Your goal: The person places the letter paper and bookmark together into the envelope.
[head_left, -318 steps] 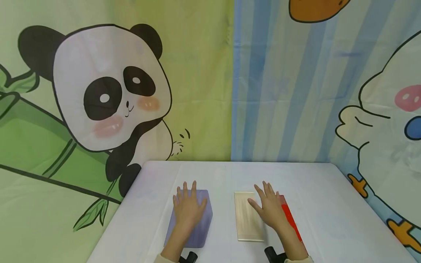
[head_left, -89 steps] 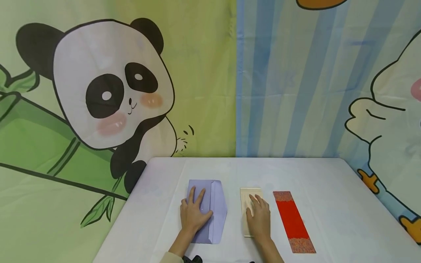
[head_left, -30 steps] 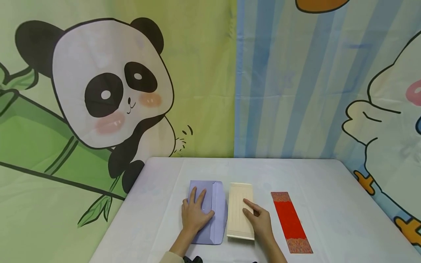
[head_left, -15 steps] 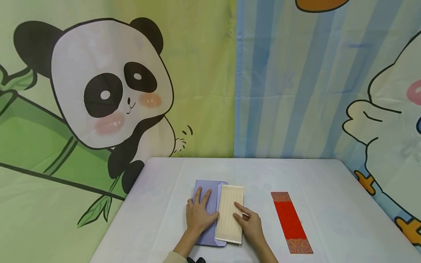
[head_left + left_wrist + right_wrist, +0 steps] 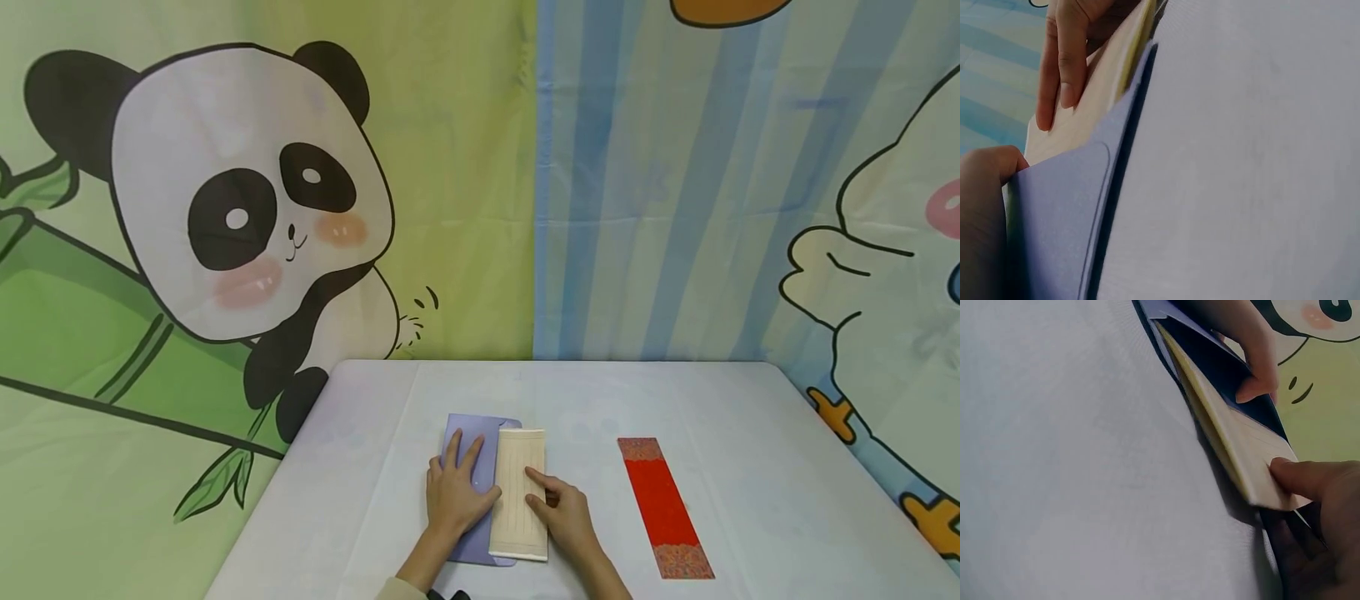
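Pinching the cream pad (image 5: 517, 525) by its right edge, the right hand (image 5: 567, 512) has thumb and fingers clamped on it. The pad's left side is in the mouth of the purple envelope (image 5: 489, 435); how far in, I cannot tell. The left hand (image 5: 453, 497) lies on the envelope, fingers spread, thumb at the open edge. A red strip (image 5: 666, 504) lies well apart, to the right, on the white table (image 5: 375, 467). Behind it is a cloth (image 5: 457, 167) with a big panda (image 5: 247, 125).

From afar, I see a smooth, matt paper envelope (image 5: 1060, 219), a matt, papery pad (image 5: 517, 521) and a creased cloth backdrop (image 5: 457, 167).
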A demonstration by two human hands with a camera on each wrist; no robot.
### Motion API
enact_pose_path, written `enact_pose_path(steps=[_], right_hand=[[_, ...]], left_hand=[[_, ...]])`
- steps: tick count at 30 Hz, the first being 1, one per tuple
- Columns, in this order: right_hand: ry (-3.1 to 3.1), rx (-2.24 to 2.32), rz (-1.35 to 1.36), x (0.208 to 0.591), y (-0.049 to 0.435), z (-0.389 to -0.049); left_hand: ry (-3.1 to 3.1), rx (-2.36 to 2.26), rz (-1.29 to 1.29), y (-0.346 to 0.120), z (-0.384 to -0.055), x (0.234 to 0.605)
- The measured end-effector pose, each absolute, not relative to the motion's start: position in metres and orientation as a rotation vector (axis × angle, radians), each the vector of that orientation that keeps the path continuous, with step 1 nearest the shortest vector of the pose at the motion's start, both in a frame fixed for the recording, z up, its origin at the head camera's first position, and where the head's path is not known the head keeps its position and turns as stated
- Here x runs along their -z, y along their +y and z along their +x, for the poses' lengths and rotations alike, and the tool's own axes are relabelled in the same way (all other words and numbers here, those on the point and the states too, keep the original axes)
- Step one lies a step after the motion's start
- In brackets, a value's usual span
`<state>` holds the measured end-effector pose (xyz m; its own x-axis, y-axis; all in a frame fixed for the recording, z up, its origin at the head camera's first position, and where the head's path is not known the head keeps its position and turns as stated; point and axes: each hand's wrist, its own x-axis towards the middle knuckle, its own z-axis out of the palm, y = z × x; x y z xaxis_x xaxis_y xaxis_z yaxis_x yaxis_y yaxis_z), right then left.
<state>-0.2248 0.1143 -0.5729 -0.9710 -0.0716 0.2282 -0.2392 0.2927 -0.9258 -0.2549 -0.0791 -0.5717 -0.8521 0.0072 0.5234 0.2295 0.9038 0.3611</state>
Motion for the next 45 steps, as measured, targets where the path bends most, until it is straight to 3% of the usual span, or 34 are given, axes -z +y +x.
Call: enact_pose_path(steps=[18, 34, 45], right_hand=[[-2.515, -1.216, 0.477, 0.575, 0.096, -0.225], [-2.665, -0.913, 0.718, 0.572, 0.11, -0.229], [-2.739, -0.804, 0.714, 0.573, 0.099, -0.232]], left_hand=[[-2.55, 0.547, -0.165, -0.081, -0.253, 0.574], [-2.572, 0.523, -0.134, -0.082, -0.253, 0.575], [-2.611, 0.514, -0.131, -0.081, -0.252, 0.572]])
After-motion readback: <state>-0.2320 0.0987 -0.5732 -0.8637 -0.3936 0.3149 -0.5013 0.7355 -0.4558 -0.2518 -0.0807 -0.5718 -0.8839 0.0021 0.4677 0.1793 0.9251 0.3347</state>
